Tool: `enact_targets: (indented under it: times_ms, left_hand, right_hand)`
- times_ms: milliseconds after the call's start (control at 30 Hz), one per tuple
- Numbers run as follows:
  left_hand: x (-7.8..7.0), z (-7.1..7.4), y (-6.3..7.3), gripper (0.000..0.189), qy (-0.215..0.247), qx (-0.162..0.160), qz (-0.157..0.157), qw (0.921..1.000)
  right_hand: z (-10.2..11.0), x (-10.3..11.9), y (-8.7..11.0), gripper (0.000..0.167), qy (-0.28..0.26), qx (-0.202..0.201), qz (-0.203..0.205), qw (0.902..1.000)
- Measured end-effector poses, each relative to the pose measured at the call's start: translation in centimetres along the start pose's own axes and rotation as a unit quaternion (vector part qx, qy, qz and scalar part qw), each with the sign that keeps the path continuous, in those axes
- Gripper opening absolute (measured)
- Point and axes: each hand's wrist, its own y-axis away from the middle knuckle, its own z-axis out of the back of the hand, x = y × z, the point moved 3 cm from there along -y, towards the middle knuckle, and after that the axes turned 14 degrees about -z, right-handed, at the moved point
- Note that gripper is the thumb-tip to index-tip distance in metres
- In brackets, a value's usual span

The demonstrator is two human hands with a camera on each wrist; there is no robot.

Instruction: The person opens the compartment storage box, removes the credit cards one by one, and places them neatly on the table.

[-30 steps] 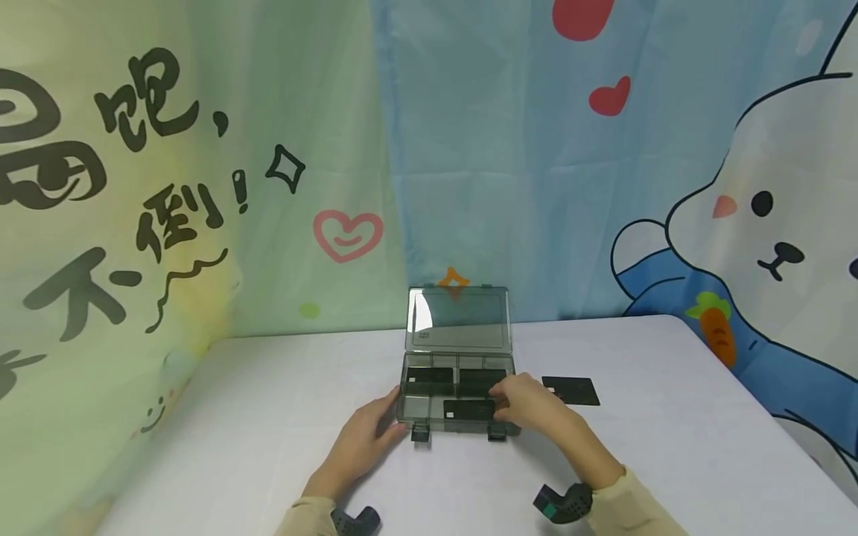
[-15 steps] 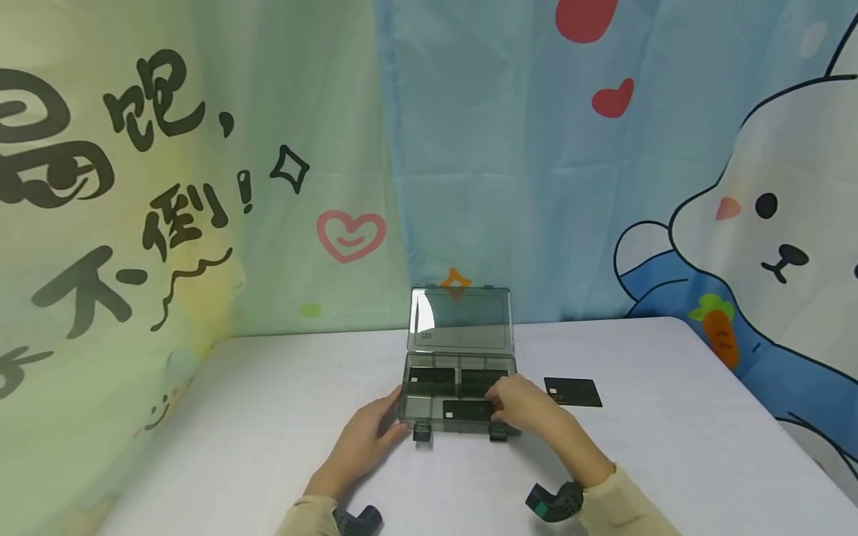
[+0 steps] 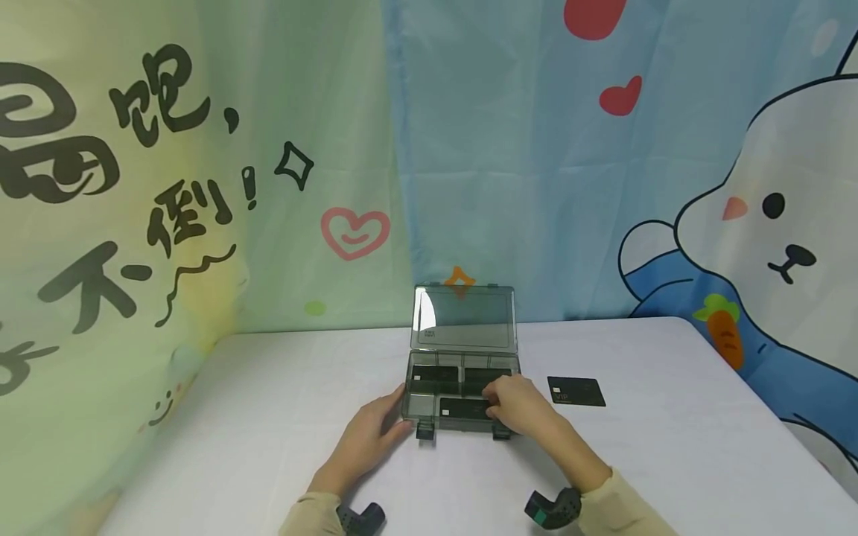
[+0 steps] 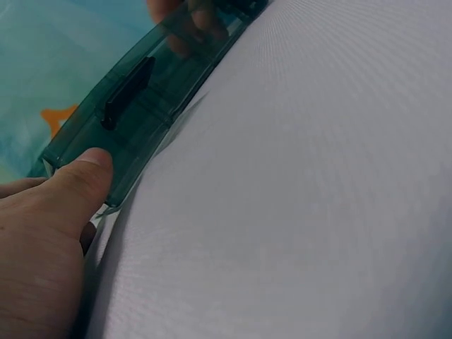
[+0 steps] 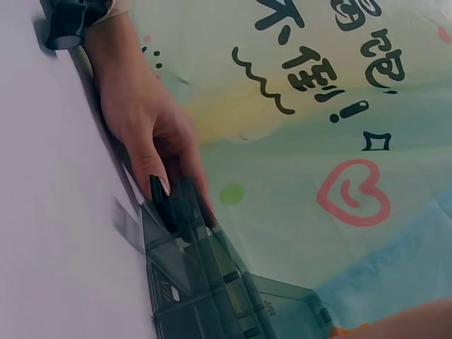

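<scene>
A translucent dark grey compartment box [image 3: 421, 406] stands on the table with its lid [image 3: 465, 320] raised at the back. My left hand [image 3: 365, 441] grips the box's left end; in the left wrist view the thumb [image 4: 88, 173] lies on its front corner. At the front compartment my right hand [image 3: 521, 406] pinches the right end of a black card [image 3: 462, 409] with a small white chip mark. Its fingertips are partly hidden. Two more black cards, one at back left [image 3: 434, 378] and one at back right [image 3: 484, 378], lie in the rear compartments.
Another black card [image 3: 576, 391] marked VIP lies on the white table [image 3: 268, 432], right of the box. Two latches hang at the box's front, one at the left [image 3: 425, 430]. A printed curtain [image 3: 469, 149] hangs behind the table.
The pinched card has shifted slightly left within the front compartment, my right hand moving with it. My left hand stays on the box's left end. The head view has shifted a little.
</scene>
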Motion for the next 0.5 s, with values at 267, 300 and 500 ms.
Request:
enact_targets:
  times_ms: [267, 300, 500]
  left_hand:
    - [-0.34, -0.69, -0.58, 0.069, 0.004, 0.012, 0.001, 0.9999]
    - [-0.34, -0.68, -0.62, 0.069, 0.004, 0.012, 0.002, 0.9999]
    - [-0.17, -0.32, -0.19, 0.067, 0.002, -0.005, 0.004, 1.0]
  right_hand:
    - [-0.18, -1.0, 0.25, 0.025, -0.032, -0.003, -0.031, 0.999]
    - [-0.16, -1.06, 0.24, 0.025, -0.037, -0.003, -0.032, 0.9988]
    - [-0.09, -0.86, 0.16, 0.025, -0.051, 0.003, -0.016, 0.9986]
